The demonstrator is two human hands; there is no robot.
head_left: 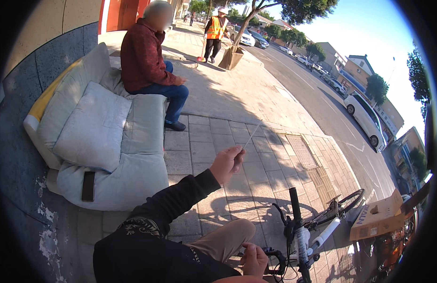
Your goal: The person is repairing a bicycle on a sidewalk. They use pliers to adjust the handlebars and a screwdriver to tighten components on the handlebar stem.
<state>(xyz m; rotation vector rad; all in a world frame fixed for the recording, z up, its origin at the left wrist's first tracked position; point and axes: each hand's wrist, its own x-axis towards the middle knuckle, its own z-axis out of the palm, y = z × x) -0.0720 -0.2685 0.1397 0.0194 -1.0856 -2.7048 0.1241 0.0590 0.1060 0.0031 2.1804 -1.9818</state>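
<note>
My left hand (229,162), in a black sleeve, is stretched out over the pavement. Its thumb and fingers pinch a thin, pale, straight rod (251,136) that points up and away; I cannot tell its exact kind. Low in the view, my right hand (254,259) is closed, its fingers curled in front of my knee. Whatever it may hold is hidden. Just right of it stands a bicycle with its handlebar (295,203) turned toward me, brake levers and cables showing. White wrapping (302,243) covers part of its frame.
A pale sofa (143,127) stands at left, with a cushion (93,125) and a phone (88,186) on it. One person (145,56) sits at its far end; another in an orange vest (216,28) stands beyond. At right are a cardboard box (378,217) and a road with cars.
</note>
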